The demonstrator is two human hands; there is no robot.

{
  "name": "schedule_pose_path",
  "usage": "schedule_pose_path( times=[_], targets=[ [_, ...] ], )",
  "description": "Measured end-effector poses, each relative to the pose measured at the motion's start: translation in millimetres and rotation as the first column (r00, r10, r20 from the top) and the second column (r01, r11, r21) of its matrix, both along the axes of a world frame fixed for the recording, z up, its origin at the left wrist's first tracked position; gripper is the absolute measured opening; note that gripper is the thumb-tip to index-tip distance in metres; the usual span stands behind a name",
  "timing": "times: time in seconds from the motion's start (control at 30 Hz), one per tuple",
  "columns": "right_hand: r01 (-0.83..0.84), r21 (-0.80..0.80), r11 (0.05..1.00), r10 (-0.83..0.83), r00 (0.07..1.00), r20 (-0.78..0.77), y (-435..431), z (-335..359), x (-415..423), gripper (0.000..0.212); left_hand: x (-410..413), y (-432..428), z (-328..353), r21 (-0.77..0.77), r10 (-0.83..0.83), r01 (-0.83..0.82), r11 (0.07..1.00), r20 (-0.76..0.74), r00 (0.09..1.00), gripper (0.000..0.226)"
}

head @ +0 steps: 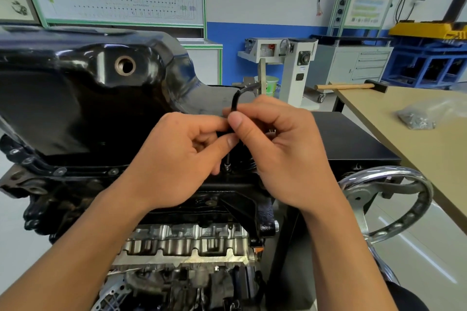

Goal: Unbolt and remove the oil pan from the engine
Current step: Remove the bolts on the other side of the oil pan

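Observation:
A glossy black oil pan (83, 98) sits on top of the upturned engine (187, 242), its round drain hole (125, 65) facing me. Bolts (60, 171) line the pan's near flange. A black L-shaped hex key (236, 101) stands upright, its tip down in a flange bolt (227, 166) at the pan's right end. My left hand (177, 159) and my right hand (283, 149) both pinch the key's shaft with thumb and fingers, side by side above that bolt.
A chrome handwheel (394, 199) of the engine stand sits at the right. Beyond it is a tan workbench (417, 139) with a bag of hardware (417, 118) and a wooden-handled hammer (348, 86). Cabinets and trainer boards stand behind.

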State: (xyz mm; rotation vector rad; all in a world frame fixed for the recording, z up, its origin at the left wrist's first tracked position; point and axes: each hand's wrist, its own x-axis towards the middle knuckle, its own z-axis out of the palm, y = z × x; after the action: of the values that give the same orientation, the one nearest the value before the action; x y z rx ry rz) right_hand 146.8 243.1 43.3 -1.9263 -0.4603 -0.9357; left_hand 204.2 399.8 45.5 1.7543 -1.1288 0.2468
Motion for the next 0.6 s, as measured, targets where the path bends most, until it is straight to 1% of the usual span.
schedule_pose_path(
  times=[0.07,0.13,0.2,0.27,0.3,0.4,0.47,0.5,0.6],
  targets=[
    [-0.009,-0.013,1.0,0.009,1.0,-0.011,0.4,0.6,-0.9,0.012,-0.4,1.3,1.0,-0.018,0.0,0.0,1.0,-0.013,1.0,0.024],
    [-0.006,0.037,0.999,0.007,1.0,-0.006,2.9,1.2,-1.0,0.007,0.4,-0.2,0.5,-0.059,0.031,-0.032,0.998,-0.017,0.999,0.018],
    [0.014,0.122,0.992,-0.017,1.0,0.02,4.7,1.1,0.1,0.004,2.3,-4.3,-1.4,-0.086,0.07,-0.07,0.994,-0.008,0.998,0.03],
    [0.023,0.161,0.987,-0.03,0.999,0.038,4.7,0.6,1.3,0.004,3.7,-7.7,-3.5,-0.111,0.091,-0.093,0.99,-0.022,0.996,0.041],
    [0.031,0.148,0.989,-0.037,0.999,0.04,4.1,0.2,1.3,0.006,3.8,-8.1,-3.4,-0.106,0.095,-0.097,0.99,-0.031,0.995,0.039],
    [0.042,0.049,0.998,-0.043,0.999,0.019,2.2,1.4,-0.5,0.009,4.5,-3.4,-0.1,-0.036,0.055,-0.056,0.998,-0.039,0.998,0.017],
    [0.042,-0.016,0.999,-0.042,0.999,0.005,0.9,2.6,-1.9,0.012,3.7,0.9,2.0,0.037,-0.002,0.002,0.999,-0.002,1.0,0.023],
    [0.037,-0.043,0.998,-0.037,0.999,-0.003,0.6,2.8,-2.3,0.015,3.3,2.1,2.5,0.044,-0.013,0.013,0.999,0.001,1.0,0.025],
    [0.002,-0.077,0.997,-0.004,1.0,-0.024,2.2,3.1,-2.5,0.018,2.0,2.4,3.2,-0.024,0.016,-0.016,1.0,-0.026,1.0,0.019]
  ],
)
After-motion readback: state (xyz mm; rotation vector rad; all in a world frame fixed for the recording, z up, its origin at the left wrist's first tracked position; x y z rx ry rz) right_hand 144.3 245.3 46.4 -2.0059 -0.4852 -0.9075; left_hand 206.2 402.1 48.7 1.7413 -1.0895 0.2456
